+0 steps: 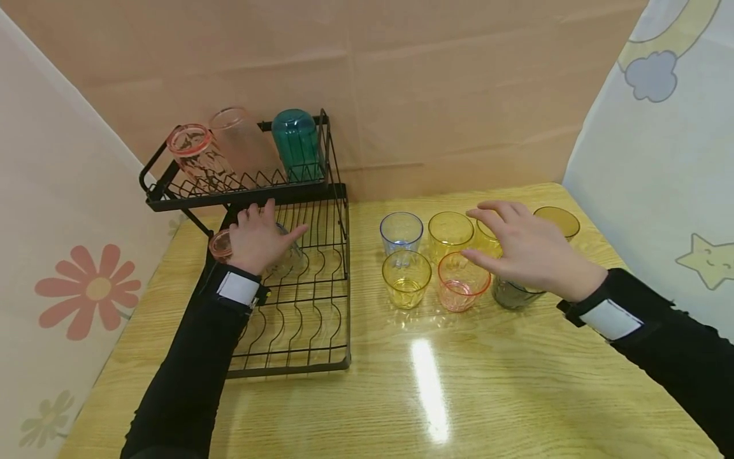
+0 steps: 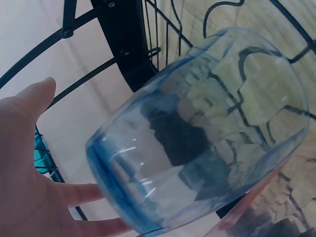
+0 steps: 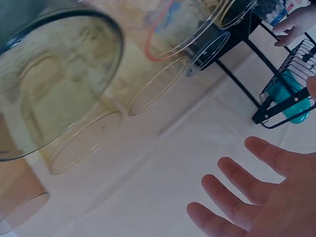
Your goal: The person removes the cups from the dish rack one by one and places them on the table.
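A clear glass with a blue base (image 2: pixel 197 143) is seen tilted in the lower tier of the black rack (image 1: pixel 287 370). Beside it, in the same tier, a small pink glass (image 1: pixel 220 245) is partly covered by the left hand (image 1: pixel 258 239). The left hand is held spread, thumb out to the side, and 2 of its fingers are passed behind the blue base; whether the glass is touched cannot be told.

To the right of the rack, the right hand (image 1: pixel 527 248) is held with fingers parted and nothing gripped, above a group of glasses on the worktop (image 1: pixel 487 382). In the row farther back, a blue-rimmed glass (image 1: pixel 401 231) is placed nearest the rack, followed by 2 yellow glasses (image 1: pixel 451 233) and an amber glass (image 1: pixel 556 223). In the front row, a yellow-rimmed glass (image 1: pixel 406 279), a pink-rimmed glass (image 1: pixel 463 284) and a grey glass (image 1: pixel 513 294) are set, the last partly hidden by the right hand.

In the rack's upper tier, a rosy glass (image 1: pixel 197 156), a pale glass (image 1: pixel 241 140) and an upside-down teal glass (image 1: pixel 295 143) are held. Behind the rack, a tan cloth (image 1: pixel 430 95) is hung.
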